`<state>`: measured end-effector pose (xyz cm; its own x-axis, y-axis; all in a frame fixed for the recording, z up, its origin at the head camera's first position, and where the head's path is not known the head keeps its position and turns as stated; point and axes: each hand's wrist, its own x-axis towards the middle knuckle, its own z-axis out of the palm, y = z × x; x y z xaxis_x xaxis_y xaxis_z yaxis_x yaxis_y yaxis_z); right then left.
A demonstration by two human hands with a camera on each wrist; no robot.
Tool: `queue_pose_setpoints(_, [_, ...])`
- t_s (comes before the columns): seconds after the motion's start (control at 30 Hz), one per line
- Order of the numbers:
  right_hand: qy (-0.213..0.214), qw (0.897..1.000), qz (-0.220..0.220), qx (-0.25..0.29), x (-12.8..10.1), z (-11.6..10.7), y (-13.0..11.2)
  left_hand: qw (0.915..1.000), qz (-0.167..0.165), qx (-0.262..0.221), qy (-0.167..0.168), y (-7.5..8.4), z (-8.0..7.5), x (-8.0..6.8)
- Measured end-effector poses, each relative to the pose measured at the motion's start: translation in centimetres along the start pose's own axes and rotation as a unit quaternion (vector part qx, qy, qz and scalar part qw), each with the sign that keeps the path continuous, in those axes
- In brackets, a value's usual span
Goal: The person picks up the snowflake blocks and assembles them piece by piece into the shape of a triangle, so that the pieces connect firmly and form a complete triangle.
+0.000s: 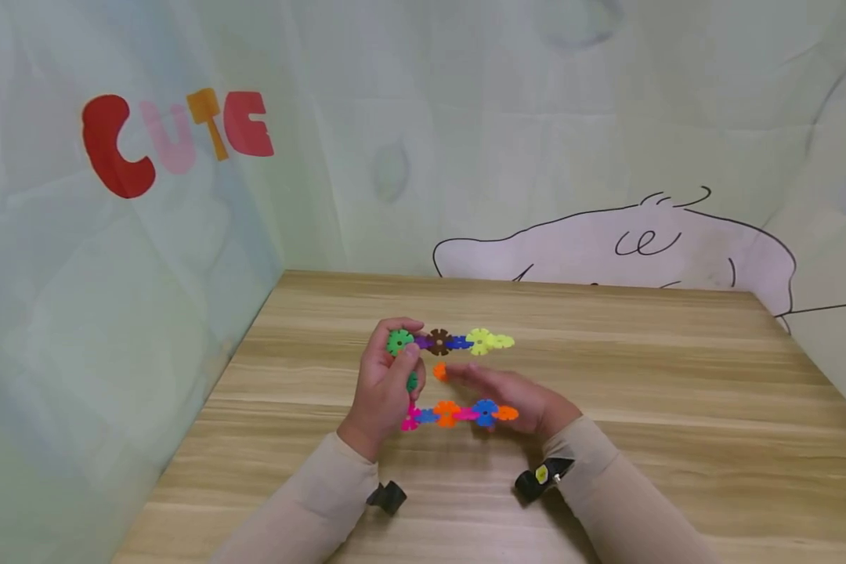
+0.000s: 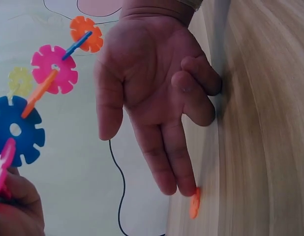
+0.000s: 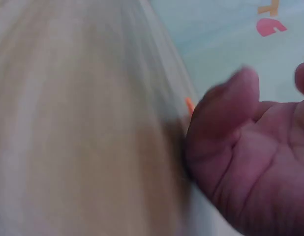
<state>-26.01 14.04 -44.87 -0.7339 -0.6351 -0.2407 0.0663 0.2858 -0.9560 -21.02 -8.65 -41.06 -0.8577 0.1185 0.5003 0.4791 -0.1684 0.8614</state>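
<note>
My left hand (image 1: pixel 381 384) grips a U-shaped chain of slotted plastic snowflake discs at its closed end, thumb over a green disc (image 1: pixel 395 337). The far row runs through a brown disc (image 1: pixel 433 337) to yellow ones; the near row (image 1: pixel 451 407) is pink, blue and orange. In the left wrist view that row hangs above the table, beside my right hand (image 2: pixel 152 93). Index and middle fingers of the right hand reach out straight, tips right at a loose orange disc (image 2: pixel 195 204) low over the tabletop. Its ring and little fingers are bent, gripping nothing.
The wood-grain table (image 1: pixel 677 407) spreads around both hands. Behind it and to the left stand pale printed cloth walls (image 1: pixel 366 117), with CUTE lettering and a line-drawn animal. Black wrist cameras (image 1: pixel 392 497) sit below the sleeves.
</note>
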Motion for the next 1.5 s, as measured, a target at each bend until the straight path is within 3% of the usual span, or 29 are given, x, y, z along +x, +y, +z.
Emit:
queue_pose_setpoints(0.17, [0.083, 0.992, 0.031, -0.094, -1.1, -0.4, -0.7, 1.0000, -0.004, 0.001, -0.001, 0.0, 0.1, 0.1])
queue_pose_setpoints(0.4, [0.168, 0.955, 0.046, -0.238, -1.7, -1.2, -1.5, 0.9999, -0.014, 0.006, 0.004, 0.1, 0.1, 0.1])
queue_pose_setpoints(0.6, [0.153, 0.948, 0.049, -0.276, -1.8, -1.7, -0.9, 1.0000, -0.008, 0.000, 0.005, -0.1, -0.1, 0.1])
queue_pose_setpoints(0.73, [0.128, 0.935, 0.043, -0.329, -1.8, -1.6, -0.8, 1.0000, 0.000, -0.003, 0.003, -0.1, 0.0, 0.2])
queue_pose_setpoints(1.0, [0.133, 0.916, 0.016, -0.378, -1.8, -1.2, -0.8, 1.0000, 0.005, -0.007, 0.004, -0.3, -0.1, 0.2])
queue_pose_setpoints(1.17, [0.128, 0.917, 0.036, -0.376, -2.0, -1.1, -0.8, 1.0000, 0.003, -0.004, 0.009, -0.3, -0.2, 0.1])
queue_pose_setpoints(1.4, [0.140, 0.929, 0.046, -0.340, -2.5, -2.0, -1.1, 0.9997, -0.007, 0.007, 0.023, -0.2, -0.4, 0.2])
queue_pose_setpoints(1.5, [0.167, 0.944, 0.024, -0.285, -3.0, -2.8, -2.0, 0.9995, -0.012, 0.011, 0.027, -0.2, -0.5, 0.2])
